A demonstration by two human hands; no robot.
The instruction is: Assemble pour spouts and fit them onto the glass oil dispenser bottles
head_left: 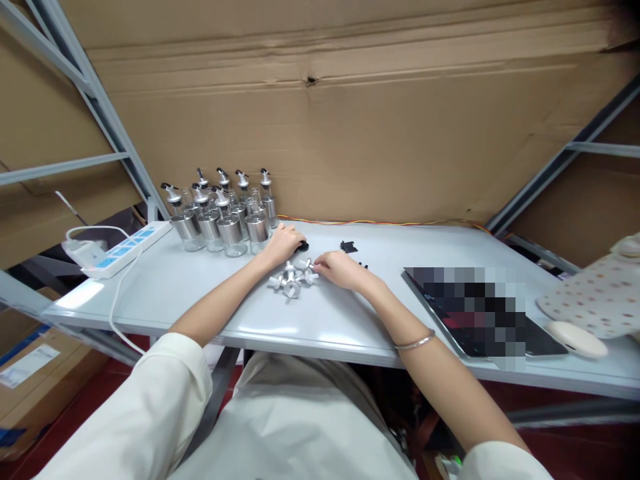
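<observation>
My left hand (284,244) is closed near the middle of the table, fingers curled down over a small black part (303,247) at their tips. Opposite it, my right hand (340,269) pinches a silver pourer top (307,265) at the edge of a small pile. Several more silver pourer tops (291,285) lie in that pile between my forearms. Beyond my right fingers sits a cluster of black parts (349,247). A few tiny black pieces (364,266) show partly behind my right wrist.
Glass bottles with steel sleeves (231,233), several topped with pourers, stand at the back left. A power strip (127,250) with a white cable lies at the left edge. On the right are a tablet (450,313), a white mouse (577,339) and a dotted item (595,297). Cardboard (350,147) backs the table.
</observation>
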